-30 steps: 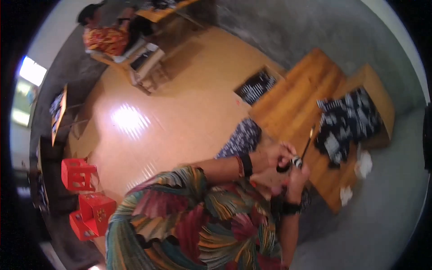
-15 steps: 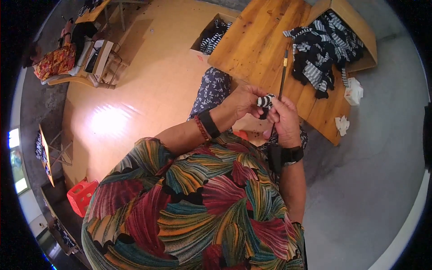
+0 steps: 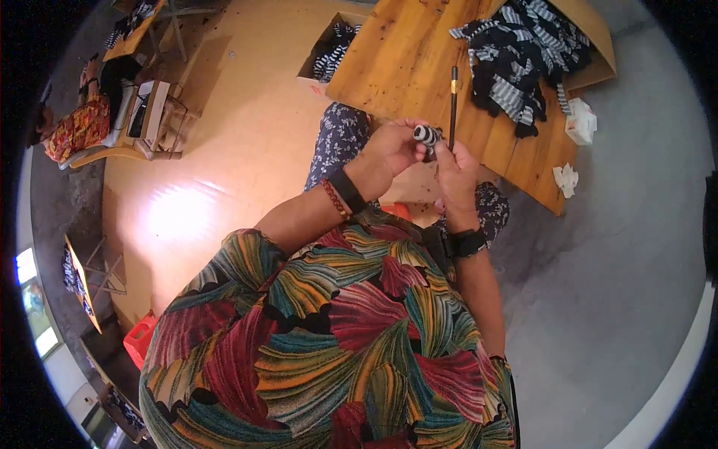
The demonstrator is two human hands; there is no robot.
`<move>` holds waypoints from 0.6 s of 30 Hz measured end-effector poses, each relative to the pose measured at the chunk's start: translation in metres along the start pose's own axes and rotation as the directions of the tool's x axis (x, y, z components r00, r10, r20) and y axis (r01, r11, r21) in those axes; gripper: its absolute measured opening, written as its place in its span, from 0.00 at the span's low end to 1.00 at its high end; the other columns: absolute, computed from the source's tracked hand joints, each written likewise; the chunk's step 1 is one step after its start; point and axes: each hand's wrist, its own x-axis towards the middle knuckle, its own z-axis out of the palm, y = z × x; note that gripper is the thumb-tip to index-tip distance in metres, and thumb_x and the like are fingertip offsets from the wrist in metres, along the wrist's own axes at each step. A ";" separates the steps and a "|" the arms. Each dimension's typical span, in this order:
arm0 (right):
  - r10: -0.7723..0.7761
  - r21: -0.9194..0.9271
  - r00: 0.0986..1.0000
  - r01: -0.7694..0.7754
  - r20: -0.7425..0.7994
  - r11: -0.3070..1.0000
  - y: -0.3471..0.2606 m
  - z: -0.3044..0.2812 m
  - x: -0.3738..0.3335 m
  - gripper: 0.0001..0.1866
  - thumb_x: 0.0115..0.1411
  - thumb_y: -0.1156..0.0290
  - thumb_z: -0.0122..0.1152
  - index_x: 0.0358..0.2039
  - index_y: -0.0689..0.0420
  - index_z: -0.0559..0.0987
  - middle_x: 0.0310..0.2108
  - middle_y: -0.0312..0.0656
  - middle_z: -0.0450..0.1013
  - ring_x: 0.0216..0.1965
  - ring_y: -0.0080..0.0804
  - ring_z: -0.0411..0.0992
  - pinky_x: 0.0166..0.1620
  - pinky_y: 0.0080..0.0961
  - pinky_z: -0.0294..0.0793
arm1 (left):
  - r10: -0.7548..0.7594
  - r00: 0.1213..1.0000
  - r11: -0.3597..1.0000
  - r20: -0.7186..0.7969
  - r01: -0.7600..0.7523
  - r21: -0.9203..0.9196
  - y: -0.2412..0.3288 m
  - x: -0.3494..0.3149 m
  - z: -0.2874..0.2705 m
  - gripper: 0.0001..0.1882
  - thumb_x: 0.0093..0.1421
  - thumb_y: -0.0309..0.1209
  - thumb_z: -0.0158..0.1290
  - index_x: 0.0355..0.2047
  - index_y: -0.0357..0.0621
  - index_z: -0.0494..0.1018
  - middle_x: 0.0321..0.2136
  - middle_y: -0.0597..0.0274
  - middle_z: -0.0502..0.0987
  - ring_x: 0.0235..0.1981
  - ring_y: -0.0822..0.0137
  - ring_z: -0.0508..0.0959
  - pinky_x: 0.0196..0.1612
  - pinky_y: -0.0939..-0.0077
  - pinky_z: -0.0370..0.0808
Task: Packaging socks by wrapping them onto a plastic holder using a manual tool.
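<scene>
Striped fabric (image 3: 427, 135), judged soft and light, I'd hold by its edge; left hand (image 3: 390, 150) pinches it, right hand (image 3: 458, 172) grips black rod (image 3: 453, 105).

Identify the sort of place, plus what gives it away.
Probably a small textile workshop: a striped fabric piece is held for handwork, a heap of similar pieces spills from a cardboard box onto the wooden table, and another person sits near a second table bearing more.
</scene>
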 end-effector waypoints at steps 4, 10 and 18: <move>-0.204 -0.146 0.978 0.198 -0.031 0.969 -0.002 0.001 0.001 0.06 0.55 0.74 0.48 0.24 0.63 0.70 0.18 0.28 0.63 0.23 0.16 0.60 0.26 0.17 0.62 | -0.021 0.965 0.997 0.262 0.040 -0.066 0.009 -0.005 0.001 0.05 0.50 0.19 0.47 0.29 0.39 0.68 0.20 0.60 0.70 0.13 0.70 0.65 0.16 0.80 0.62; -0.092 0.073 0.996 0.091 0.017 0.993 -0.019 0.003 -0.017 0.06 0.55 0.75 0.47 0.25 0.65 0.69 0.17 0.35 0.63 0.23 0.17 0.61 0.26 0.20 0.62 | -0.113 0.856 0.990 0.505 0.054 0.131 0.019 -0.020 -0.002 0.05 0.48 0.21 0.51 0.28 0.40 0.69 0.17 0.65 0.68 0.09 0.75 0.62 0.12 0.85 0.56; -0.303 -0.330 0.953 0.292 0.019 0.898 -0.025 -0.003 -0.018 0.05 0.52 0.74 0.48 0.25 0.63 0.69 0.17 0.48 0.65 0.21 0.38 0.65 0.25 0.29 0.63 | 0.063 0.944 0.923 0.323 -0.178 0.340 0.014 -0.036 0.011 0.09 0.51 0.25 0.51 0.33 0.37 0.69 0.21 0.66 0.72 0.15 0.76 0.71 0.18 0.86 0.70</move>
